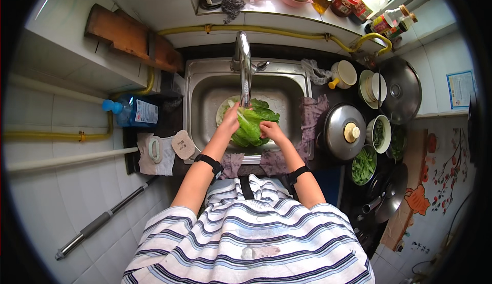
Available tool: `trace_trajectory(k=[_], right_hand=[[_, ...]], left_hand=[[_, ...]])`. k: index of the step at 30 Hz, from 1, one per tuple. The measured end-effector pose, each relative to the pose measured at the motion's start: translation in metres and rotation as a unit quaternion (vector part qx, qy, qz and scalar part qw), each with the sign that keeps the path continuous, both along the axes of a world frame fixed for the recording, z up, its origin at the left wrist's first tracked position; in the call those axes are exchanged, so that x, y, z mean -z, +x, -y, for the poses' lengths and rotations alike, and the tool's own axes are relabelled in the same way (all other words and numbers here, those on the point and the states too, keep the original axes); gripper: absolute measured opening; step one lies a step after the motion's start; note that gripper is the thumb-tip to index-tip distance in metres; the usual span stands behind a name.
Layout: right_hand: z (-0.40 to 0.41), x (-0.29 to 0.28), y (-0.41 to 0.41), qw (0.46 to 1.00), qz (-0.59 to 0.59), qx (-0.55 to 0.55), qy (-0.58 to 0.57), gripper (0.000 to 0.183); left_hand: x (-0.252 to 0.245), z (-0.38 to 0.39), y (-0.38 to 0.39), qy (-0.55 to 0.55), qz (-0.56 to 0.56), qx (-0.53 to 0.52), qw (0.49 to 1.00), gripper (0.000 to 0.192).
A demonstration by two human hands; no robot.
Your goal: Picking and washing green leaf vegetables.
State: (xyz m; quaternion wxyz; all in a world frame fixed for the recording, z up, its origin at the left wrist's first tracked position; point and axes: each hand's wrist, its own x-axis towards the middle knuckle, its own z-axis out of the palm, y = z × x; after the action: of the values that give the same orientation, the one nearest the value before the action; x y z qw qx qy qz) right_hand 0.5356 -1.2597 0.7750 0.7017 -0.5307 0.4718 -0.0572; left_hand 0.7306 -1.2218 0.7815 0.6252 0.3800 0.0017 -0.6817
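Green leaf lettuce (248,128) lies bunched in the stainless steel sink (200,92), under the chrome faucet (243,53). My left hand (231,119) grips the lettuce at its pale stem end, just beside the spout. On the other side, my right hand (271,130) has its fingers curled on the leaf's right edge. Beneath the leaves shows the rim of a pale round dish (220,112); most of it is hidden. Whether water is running I cannot tell.
Purple cloths (313,119) drape over the sink's right and front edges. A lidded pot (342,132) stands to the right, near bowls of cut greens (363,165). At left are a blue bottle (136,111) and a brush (155,149) on a cloth.
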Motion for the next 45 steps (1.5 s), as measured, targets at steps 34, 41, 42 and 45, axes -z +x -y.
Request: trace_trajectory(k=[34,41,42,45], right_hand=[[-0.002,-0.050,0.093,0.924,0.157,-0.005,-0.348,0.015],[0.005,-0.084,0.087,0.942,0.076,-0.044,-0.323,0.022],[0.005,-0.086,0.091,0.947,0.086,-0.048,-0.306,0.022],[0.009,-0.081,0.080,0.949,0.076,-0.057,-0.301,0.025]], left_hand=[[-0.009,-0.051,0.001,-0.076,0.005,0.098,0.992,0.032],[-0.029,-0.045,-0.009,-0.025,0.006,0.096,0.995,0.027],[-0.004,-0.042,-0.002,-0.006,0.005,0.115,0.993,0.028],[-0.010,-0.026,-0.017,0.056,0.116,0.187,0.974,0.039]])
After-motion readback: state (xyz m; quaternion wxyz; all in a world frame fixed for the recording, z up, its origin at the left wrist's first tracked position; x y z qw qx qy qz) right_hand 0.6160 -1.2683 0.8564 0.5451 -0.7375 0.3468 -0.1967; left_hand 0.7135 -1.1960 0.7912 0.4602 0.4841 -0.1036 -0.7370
